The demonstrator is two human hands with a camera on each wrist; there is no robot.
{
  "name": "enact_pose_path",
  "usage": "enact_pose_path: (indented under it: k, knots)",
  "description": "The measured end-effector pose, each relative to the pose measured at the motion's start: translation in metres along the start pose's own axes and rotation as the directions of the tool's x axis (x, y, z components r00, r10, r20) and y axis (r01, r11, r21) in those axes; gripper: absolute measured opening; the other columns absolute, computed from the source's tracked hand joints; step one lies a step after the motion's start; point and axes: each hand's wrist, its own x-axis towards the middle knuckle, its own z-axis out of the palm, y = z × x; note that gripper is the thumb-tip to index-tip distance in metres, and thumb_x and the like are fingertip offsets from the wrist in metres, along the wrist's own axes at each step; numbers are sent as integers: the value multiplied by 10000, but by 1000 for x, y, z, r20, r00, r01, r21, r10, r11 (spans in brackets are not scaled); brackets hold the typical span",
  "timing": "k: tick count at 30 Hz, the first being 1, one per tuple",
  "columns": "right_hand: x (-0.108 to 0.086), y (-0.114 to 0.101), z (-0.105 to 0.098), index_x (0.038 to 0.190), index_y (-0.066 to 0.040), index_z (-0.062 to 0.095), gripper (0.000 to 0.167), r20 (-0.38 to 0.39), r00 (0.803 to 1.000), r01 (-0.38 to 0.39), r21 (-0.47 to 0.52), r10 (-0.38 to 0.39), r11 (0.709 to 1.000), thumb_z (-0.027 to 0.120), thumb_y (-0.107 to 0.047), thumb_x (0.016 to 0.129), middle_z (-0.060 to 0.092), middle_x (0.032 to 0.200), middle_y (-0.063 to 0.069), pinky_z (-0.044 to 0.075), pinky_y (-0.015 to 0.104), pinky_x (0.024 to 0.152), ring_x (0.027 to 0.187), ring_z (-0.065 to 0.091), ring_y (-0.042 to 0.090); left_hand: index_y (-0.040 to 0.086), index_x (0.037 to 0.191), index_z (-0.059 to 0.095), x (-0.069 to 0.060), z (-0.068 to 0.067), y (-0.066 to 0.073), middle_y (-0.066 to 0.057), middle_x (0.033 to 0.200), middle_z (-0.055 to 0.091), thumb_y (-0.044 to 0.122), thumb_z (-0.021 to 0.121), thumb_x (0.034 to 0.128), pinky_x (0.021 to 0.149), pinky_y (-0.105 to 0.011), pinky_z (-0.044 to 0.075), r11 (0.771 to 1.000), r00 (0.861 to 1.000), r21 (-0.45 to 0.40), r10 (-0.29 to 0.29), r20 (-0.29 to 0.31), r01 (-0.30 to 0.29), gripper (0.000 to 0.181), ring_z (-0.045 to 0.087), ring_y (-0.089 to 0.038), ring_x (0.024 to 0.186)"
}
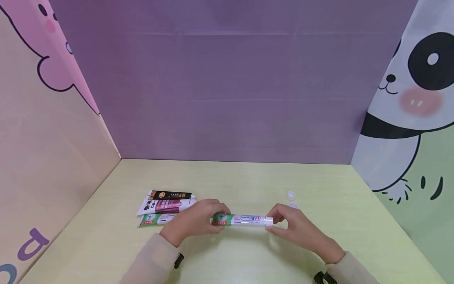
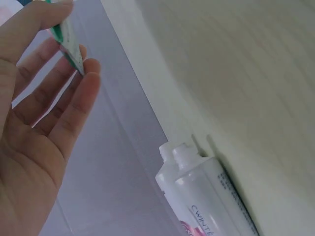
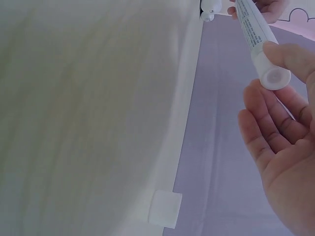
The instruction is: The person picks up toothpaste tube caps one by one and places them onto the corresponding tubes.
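Held tube: I have the green-and-white tube [image 1: 246,220] level and seemingly just off the table [image 1: 244,262], well forward of the back edge, about midway between the left and right edges.
Left hand: the left hand [image 1: 198,217] grips the green, flattened tail between thumb and fingers.
Right hand: the right hand [image 1: 298,227] pinches the white cap [image 1: 269,221] at the other end.
Handling: I judge it light, soft-walled and hard to break; squeezed midway, it would likely dent and push paste towards the nozzle. The glossy print may slip a little.
Best hold: I'd trust the flat tail and the stiff cap, with little pressure on the body.
Loose caps: two lie behind the right fingers, towards the back right corner, a far cap [image 1: 291,195] and a near cap [image 1: 293,206].
Tube row: nearer the left edge, a black tube [image 1: 172,195], a maroon-and-white tube [image 1: 170,206] and a second green tube [image 1: 152,219] lie close together; my left hand hides the last one's right end.
Back edge: a purple wall [image 1: 234,86] rises there.
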Motion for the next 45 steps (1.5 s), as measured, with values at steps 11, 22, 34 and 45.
enact_pose_path:
  k: [11,22,34,45]
  knots:
    - [-2,-1,0,976,-188,622,220,173,980,-103,-6,102,995,803,-151,855,659,920,-146,542,283,716,804,613,30,83,1160,706,-4,9,4,65,972,632,79,793,805,711,-193,475,998,994,-43,-37,104,42,367,538,-70,783]
    - [1,5,2,944,-146,617,237,293,941,-182,26,166,983,823,-125,828,654,875,-121,541,238,717,782,625,22,93,1169,712,-2,15,7,102,972,631,75,796,803,731,-202,475,993,980,-80,-70,185,86,377,546,-62,803]
    - [0,7,4,934,-146,609,260,323,928,-205,37,183,978,839,-140,814,654,860,-117,530,229,710,772,615,12,94,1126,732,-2,18,5,124,925,633,71,814,796,730,-192,481,991,981,-114,-50,188,72,341,549,-41,774]
    - [-1,1,-3,986,-164,623,260,319,922,-231,3,218,973,821,-240,836,660,899,-104,525,269,748,817,620,44,84,1152,731,-4,16,6,105,979,656,107,828,786,765,-202,487,994,981,-83,-59,184,76,379,556,-38,805]
